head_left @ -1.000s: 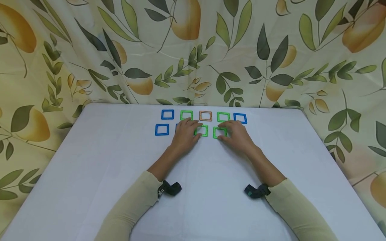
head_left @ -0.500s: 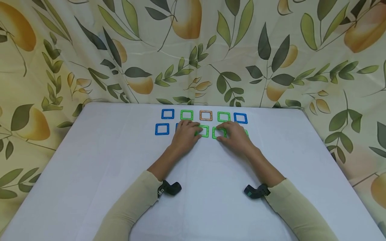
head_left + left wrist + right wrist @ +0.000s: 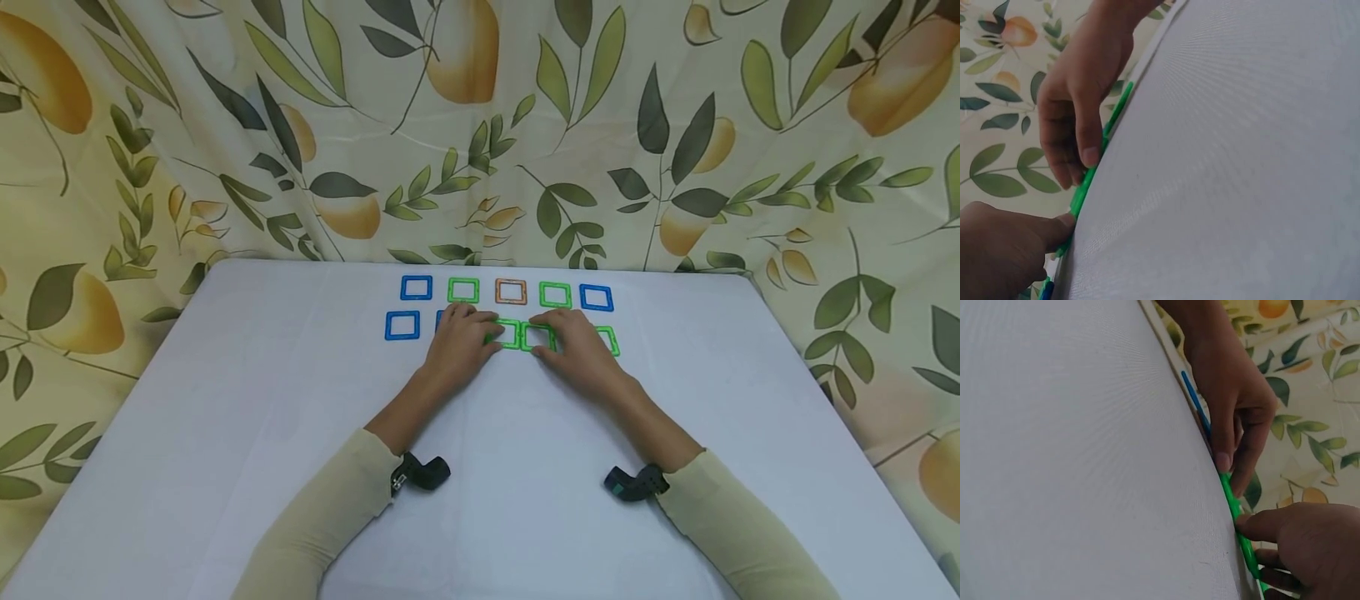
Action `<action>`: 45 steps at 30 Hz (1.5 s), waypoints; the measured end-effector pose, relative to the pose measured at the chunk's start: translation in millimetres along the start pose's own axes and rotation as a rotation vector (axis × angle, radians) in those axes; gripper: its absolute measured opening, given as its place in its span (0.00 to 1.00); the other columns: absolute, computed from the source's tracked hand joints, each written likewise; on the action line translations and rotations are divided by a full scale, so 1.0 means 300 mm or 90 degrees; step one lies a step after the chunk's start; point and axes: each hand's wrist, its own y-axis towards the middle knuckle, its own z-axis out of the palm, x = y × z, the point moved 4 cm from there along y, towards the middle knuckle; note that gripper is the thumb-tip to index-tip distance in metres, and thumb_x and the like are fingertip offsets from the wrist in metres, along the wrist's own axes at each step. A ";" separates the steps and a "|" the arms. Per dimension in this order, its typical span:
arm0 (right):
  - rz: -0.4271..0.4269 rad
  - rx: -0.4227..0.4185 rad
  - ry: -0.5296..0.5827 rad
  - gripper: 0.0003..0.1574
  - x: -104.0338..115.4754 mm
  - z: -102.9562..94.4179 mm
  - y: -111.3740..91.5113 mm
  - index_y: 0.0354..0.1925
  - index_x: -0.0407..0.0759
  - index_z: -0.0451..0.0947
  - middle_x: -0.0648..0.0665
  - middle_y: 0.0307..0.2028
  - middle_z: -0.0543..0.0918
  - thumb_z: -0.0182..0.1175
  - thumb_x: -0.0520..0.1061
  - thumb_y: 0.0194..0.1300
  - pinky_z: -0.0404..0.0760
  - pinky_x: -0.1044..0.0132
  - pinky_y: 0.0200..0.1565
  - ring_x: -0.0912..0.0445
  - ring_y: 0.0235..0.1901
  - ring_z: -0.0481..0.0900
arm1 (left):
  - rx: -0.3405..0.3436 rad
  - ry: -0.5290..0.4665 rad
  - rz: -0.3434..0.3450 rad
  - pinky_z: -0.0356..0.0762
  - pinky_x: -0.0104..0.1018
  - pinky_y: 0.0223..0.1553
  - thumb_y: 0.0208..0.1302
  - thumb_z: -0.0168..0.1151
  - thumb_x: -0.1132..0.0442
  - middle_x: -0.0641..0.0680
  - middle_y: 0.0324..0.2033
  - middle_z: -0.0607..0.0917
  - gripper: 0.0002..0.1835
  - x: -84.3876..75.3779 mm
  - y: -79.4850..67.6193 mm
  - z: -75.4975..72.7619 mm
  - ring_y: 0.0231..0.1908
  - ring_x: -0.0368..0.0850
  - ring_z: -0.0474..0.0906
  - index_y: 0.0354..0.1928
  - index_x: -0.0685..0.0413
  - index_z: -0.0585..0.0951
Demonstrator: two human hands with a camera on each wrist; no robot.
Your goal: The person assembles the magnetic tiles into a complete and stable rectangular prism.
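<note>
Green and hollow, the left green frame [image 3: 517, 334] and the right green frame [image 3: 525, 337] lie flat before me on the white tabletop [image 3: 480, 517], side by side, their facing edges touching as far as I see from above. My left hand [image 3: 459, 346] grips the left green frame, thumb and fingers bent about its outer part. My right hand [image 3: 590, 346] holds the right green frame likewise, thumb on the near edge, fingers on the far one.

Just beyond, five frames sit spaced in a row: a blue frame [image 3: 416, 298], a green one [image 3: 463, 280], an orange one [image 3: 511, 302], another green [image 3: 555, 283] and another blue [image 3: 597, 309]. In my nearer row, one more blue [image 3: 402, 337] lies at the left end; beside it, my left hand mostly hides a blue piece [image 3: 439, 318]. Past my right hand, a green piece [image 3: 615, 342] shows only partly. Behind the tabletop hangs a leaf-and-fruit cloth [image 3: 262, 208].
</note>
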 end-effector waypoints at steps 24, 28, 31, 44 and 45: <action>-0.065 -0.036 -0.014 0.30 0.012 0.034 -0.015 0.70 0.42 0.74 0.37 0.67 0.74 0.66 0.42 0.73 0.65 0.44 0.70 0.39 0.70 0.66 | -0.020 -0.022 -0.002 0.55 0.51 0.74 0.71 0.71 0.50 0.46 0.61 0.85 0.17 -0.003 -0.002 -0.012 0.61 0.48 0.73 0.58 0.43 0.88; -0.079 -0.044 -0.007 0.29 0.008 0.037 -0.018 0.69 0.40 0.75 0.36 0.66 0.74 0.66 0.41 0.73 0.65 0.43 0.70 0.39 0.69 0.67 | -0.018 -0.057 -0.032 0.62 0.46 0.70 0.67 0.75 0.51 0.48 0.58 0.87 0.24 0.002 0.002 -0.015 0.60 0.49 0.73 0.63 0.46 0.85; -0.081 -0.041 -0.006 0.29 0.006 0.040 -0.018 0.69 0.41 0.75 0.36 0.67 0.74 0.66 0.41 0.73 0.65 0.43 0.70 0.39 0.69 0.66 | -0.010 -0.068 -0.053 0.64 0.46 0.69 0.65 0.76 0.50 0.49 0.59 0.85 0.32 0.015 0.004 -0.019 0.62 0.50 0.71 0.70 0.46 0.79; -0.070 -0.026 -0.010 0.30 0.006 0.043 -0.018 0.71 0.41 0.73 0.37 0.68 0.72 0.64 0.43 0.75 0.64 0.45 0.71 0.40 0.71 0.65 | 0.009 -0.117 -0.105 0.65 0.51 0.69 0.65 0.77 0.53 0.55 0.66 0.78 0.31 0.112 0.005 -0.093 0.66 0.53 0.69 0.69 0.47 0.80; -0.071 -0.026 -0.010 0.30 0.006 0.043 -0.019 0.71 0.41 0.73 0.37 0.68 0.72 0.64 0.42 0.75 0.64 0.45 0.71 0.40 0.71 0.65 | 0.016 -0.121 -0.109 0.65 0.51 0.68 0.65 0.78 0.53 0.55 0.66 0.78 0.31 0.119 0.004 -0.095 0.65 0.53 0.69 0.69 0.48 0.80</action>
